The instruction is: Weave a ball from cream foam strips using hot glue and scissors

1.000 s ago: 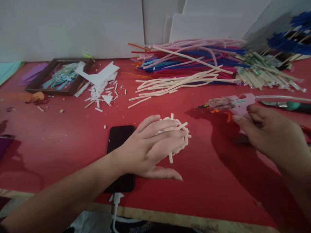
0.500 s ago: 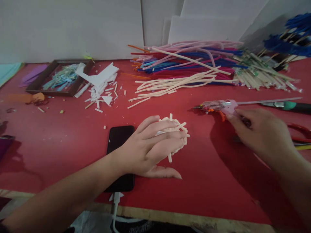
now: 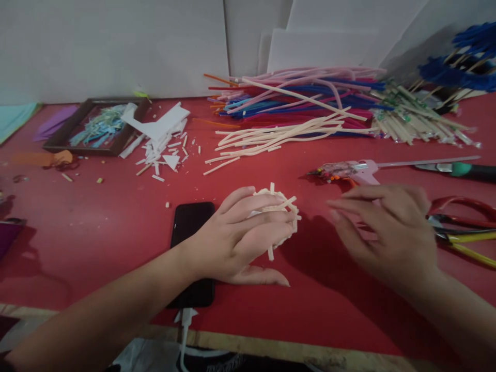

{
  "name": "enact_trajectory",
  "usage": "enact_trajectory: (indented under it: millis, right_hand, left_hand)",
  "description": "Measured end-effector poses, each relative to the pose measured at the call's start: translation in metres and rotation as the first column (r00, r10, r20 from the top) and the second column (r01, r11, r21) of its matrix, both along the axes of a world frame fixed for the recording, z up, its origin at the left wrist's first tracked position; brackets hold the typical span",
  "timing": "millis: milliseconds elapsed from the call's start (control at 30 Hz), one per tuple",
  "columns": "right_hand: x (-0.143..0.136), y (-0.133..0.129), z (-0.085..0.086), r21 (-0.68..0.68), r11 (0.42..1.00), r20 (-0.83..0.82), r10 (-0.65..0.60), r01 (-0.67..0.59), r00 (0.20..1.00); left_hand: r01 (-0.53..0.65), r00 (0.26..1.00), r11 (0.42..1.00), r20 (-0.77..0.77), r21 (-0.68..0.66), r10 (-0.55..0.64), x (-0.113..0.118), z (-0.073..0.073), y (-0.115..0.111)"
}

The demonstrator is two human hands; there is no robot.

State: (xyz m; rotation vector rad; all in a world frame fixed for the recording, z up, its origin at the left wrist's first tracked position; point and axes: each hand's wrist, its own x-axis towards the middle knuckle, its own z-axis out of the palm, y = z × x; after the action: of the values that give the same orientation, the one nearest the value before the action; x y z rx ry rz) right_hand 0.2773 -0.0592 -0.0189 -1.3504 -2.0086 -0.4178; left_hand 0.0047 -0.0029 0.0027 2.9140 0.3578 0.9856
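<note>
Resting flat, fingers slightly apart, L hand [image 3: 236, 235] covers much of the round cream piece [image 3: 295, 224] (ctr hidden), which lies approx 9 o'clock from R hand [image 3: 393, 230], itself loosely open w/ thumb tip near index, pink glue gun [image 3: 363, 169] at its 11 o'clock, handle partly blocked, contact unclear.

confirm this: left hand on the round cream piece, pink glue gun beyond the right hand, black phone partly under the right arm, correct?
Not quite: the head view shows the black phone partly under the left arm, not the right. The left hand is on the round cream piece, and the pink glue gun is beyond the right hand, as you say.
</note>
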Motion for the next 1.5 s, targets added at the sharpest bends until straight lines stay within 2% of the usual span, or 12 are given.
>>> enact_trajectory:
  millis: [133, 300, 533, 633, 733, 833, 933, 1033, 1167, 1300, 1400, 1500]
  right_hand:
    - [-0.009, -0.001, -0.006, -0.059, 0.993, -0.055, 0.097, -0.100, 0.994]
    - [-0.008, 0.002, -0.007, -0.068, 0.994, -0.052, 0.082, -0.086, 0.995]
    - [-0.010, 0.002, -0.004, -0.071, 0.990, -0.060, 0.121, -0.125, 0.991]
    - [-0.010, 0.002, -0.002, -0.092, 0.985, -0.112, 0.138, -0.148, 0.984]
    - [-0.010, 0.002, -0.002, -0.134, 0.974, -0.154, 0.159, -0.180, 0.975]
    - [-0.008, 0.001, -0.003, -0.230, 0.941, -0.201, 0.206, -0.250, 0.958]
    - [-0.008, -0.002, -0.006, -0.362, 0.866, -0.240, 0.270, -0.344, 0.932]
    - [-0.007, -0.005, -0.007, -0.431, 0.793, -0.288, 0.331, -0.431, 0.898]
    - [-0.003, -0.005, -0.005, -0.467, 0.757, -0.451, 0.242, -0.458, 0.859]
    - [0.000, 0.000, 0.005, -0.505, 0.730, -0.614, 0.070, -0.460, 0.786]
    - [-0.002, 0.004, 0.010, -0.514, 0.764, -0.676, -0.080, -0.391, 0.732]
    - [-0.005, 0.004, 0.008, -0.462, 0.823, -0.771, -0.188, -0.331, 0.609]
  left_hand:
    - [-0.001, 1.000, 1.000, -0.003, -0.004, 0.001, 0.000, 0.000, 0.000]
    - [0.007, 1.000, 1.000, -0.029, 0.003, -0.007, 0.000, -0.001, -0.001]
    - [-0.012, 1.000, 0.998, -0.016, 0.067, 0.013, 0.001, 0.002, 0.000]
    - [-0.073, 0.991, 0.993, 0.118, 0.097, 0.062, 0.000, 0.000, 0.003]
    - [-0.191, 0.966, 0.979, 0.189, 0.077, 0.174, -0.001, -0.007, 0.005]
    - [-0.246, 0.961, 0.968, 0.143, 0.040, 0.238, -0.002, -0.014, 0.006]
    - [-0.233, 0.968, 0.972, 0.096, -0.013, 0.234, -0.003, -0.016, 0.006]
    - [-0.220, 0.968, 0.974, 0.112, -0.044, 0.224, -0.003, -0.016, 0.005]
    - [-0.263, 0.954, 0.963, 0.131, -0.056, 0.268, -0.002, -0.022, 0.008]
    - [-0.470, 0.868, 0.880, 0.142, -0.075, 0.475, -0.005, -0.028, 0.015]
    - [-0.564, 0.819, 0.819, 0.051, -0.105, 0.571, -0.007, -0.024, 0.017]
    - [-0.571, 0.819, 0.797, -0.066, -0.197, 0.570, -0.005, -0.011, 0.011]
